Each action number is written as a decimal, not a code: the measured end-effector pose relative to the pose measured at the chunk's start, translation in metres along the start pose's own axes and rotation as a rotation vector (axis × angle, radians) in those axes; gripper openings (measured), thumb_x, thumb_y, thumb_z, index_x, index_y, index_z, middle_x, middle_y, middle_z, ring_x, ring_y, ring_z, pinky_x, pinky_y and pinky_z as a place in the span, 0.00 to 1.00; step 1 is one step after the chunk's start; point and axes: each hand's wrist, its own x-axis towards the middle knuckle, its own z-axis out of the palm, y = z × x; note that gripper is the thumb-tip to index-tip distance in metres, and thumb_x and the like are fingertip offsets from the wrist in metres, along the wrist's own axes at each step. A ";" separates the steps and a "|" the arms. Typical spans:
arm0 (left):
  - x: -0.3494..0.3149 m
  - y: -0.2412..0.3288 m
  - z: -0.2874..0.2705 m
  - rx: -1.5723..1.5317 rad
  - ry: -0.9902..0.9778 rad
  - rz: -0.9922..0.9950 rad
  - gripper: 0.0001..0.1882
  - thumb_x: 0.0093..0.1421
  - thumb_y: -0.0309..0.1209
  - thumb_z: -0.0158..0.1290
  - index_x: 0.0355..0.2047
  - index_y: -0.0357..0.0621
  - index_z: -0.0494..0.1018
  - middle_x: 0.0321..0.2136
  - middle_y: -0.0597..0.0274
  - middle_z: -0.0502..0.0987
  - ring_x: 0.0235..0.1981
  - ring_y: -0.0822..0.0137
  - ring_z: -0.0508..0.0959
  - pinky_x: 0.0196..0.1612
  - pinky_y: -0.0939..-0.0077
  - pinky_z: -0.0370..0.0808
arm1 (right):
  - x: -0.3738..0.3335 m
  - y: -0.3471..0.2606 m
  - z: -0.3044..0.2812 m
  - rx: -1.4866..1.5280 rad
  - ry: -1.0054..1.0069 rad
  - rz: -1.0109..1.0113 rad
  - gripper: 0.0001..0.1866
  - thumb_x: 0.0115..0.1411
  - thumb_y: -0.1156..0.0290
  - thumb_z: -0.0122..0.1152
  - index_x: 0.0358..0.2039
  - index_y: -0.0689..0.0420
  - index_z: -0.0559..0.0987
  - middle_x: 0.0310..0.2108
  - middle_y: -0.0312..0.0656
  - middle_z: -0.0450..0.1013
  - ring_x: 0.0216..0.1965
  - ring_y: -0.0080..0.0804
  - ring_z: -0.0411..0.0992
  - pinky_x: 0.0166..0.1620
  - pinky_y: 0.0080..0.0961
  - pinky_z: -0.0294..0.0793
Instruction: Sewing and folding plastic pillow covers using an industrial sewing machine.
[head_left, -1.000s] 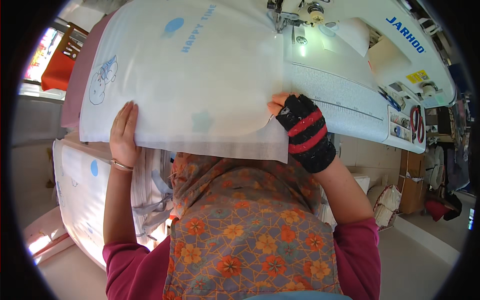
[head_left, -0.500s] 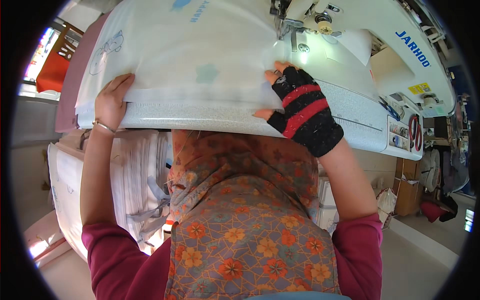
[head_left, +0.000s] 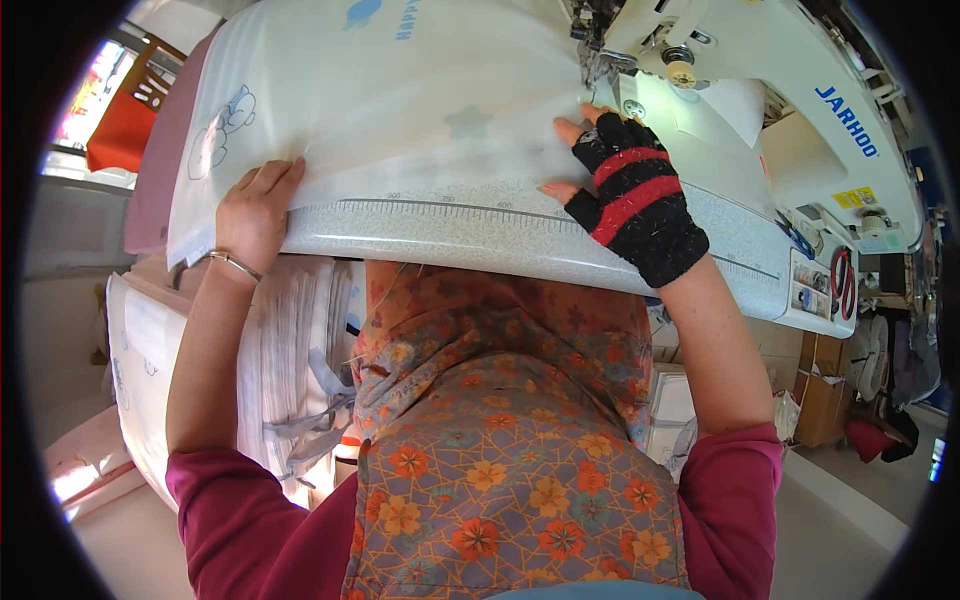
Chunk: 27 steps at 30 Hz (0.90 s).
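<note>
A thin white sheet of fabric (head_left: 370, 110) with pale blue prints lies across the sewing machine's bed (head_left: 440, 235), its far right part at the needle and presser foot (head_left: 598, 85). On its near left edge is my left hand (head_left: 255, 215), bare with a bracelet at the wrist; the fingers are bent and pressed together on the fabric, the thumb hidden. My right hand (head_left: 635, 200) wears a black fingerless glove with red stripes. It lies palm down just in front of the presser foot, thumb and fingers apart, fingertips on the fabric's right edge.
The white machine head (head_left: 790, 60) rises at the far right. Scissors with red handles (head_left: 843, 280) sit in a small tray at the bed's right end. Below the bed on the left stands a stack of folded white fabric (head_left: 270, 340). A red chair (head_left: 125, 130) is farther left.
The fabric has slid away and to the right, its near edge now slanting and baring more of the bed's ruler. Both hands keep to the fabric. The whole view has shifted a little.
</note>
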 end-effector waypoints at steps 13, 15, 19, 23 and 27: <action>-0.032 0.064 -0.045 -0.022 -0.190 0.114 0.21 0.46 0.23 0.49 0.43 0.38 0.72 0.31 0.61 0.72 0.32 0.64 0.74 0.32 0.72 0.74 | 0.001 0.001 0.006 0.005 0.013 0.014 0.31 0.51 0.52 0.63 0.50 0.58 0.71 0.54 0.54 0.65 0.54 0.53 0.64 0.55 0.44 0.64; -0.036 0.081 -0.053 -0.068 -0.189 0.153 0.21 0.45 0.23 0.49 0.43 0.37 0.72 0.31 0.61 0.72 0.32 0.65 0.74 0.32 0.73 0.74 | 0.001 0.001 0.005 0.013 0.024 0.027 0.31 0.51 0.52 0.63 0.50 0.58 0.71 0.54 0.54 0.65 0.53 0.54 0.64 0.55 0.44 0.64; -0.040 0.108 -0.060 -0.166 -0.246 0.155 0.21 0.45 0.24 0.50 0.43 0.36 0.71 0.32 0.61 0.71 0.32 0.64 0.74 0.33 0.73 0.75 | 0.000 -0.001 0.002 0.043 0.018 0.020 0.30 0.51 0.53 0.63 0.50 0.58 0.71 0.54 0.54 0.64 0.54 0.53 0.64 0.55 0.44 0.64; -0.040 0.123 -0.065 -0.303 -0.292 0.156 0.21 0.44 0.23 0.52 0.43 0.37 0.71 0.31 0.60 0.71 0.31 0.62 0.74 0.31 0.72 0.75 | 0.001 0.001 0.005 0.063 0.017 0.050 0.30 0.51 0.54 0.63 0.49 0.58 0.71 0.55 0.54 0.64 0.55 0.53 0.63 0.55 0.43 0.64; -0.034 0.144 -0.068 -0.474 -0.348 0.168 0.19 0.44 0.23 0.52 0.41 0.39 0.71 0.32 0.61 0.72 0.32 0.62 0.75 0.31 0.71 0.76 | -0.001 0.004 0.006 0.044 0.026 0.035 0.28 0.50 0.56 0.63 0.49 0.58 0.72 0.54 0.53 0.65 0.54 0.53 0.64 0.55 0.43 0.64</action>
